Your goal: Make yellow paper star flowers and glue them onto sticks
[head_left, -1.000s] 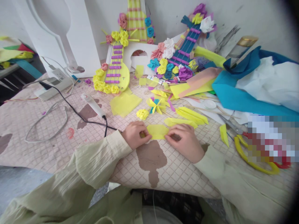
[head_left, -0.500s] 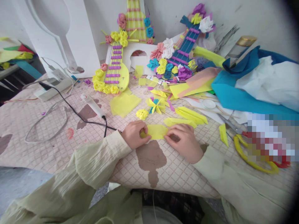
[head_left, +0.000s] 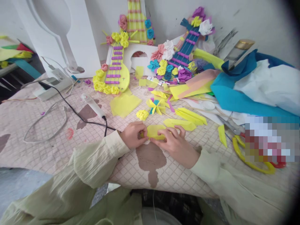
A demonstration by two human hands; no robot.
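At the near middle of the cloth-covered table (head_left: 126, 175), we saw the left hand (head_left: 134, 135) pinching the left end of a yellow paper strip (head_left: 154, 130), while the right hand (head_left: 179, 148) held its thumb and forefinger parted over the near edge. We judged the step to be folding or creasing; the next move seemed to call for light, even pressure along that edge. Just beyond lay a yellow rosette (head_left: 142, 115) and folded yellow pieces (head_left: 180, 124), which crowded the far side. Nearer us, patterned cloth gave the wrists room; yellow-handled scissors (head_left: 257, 167) lay well right.
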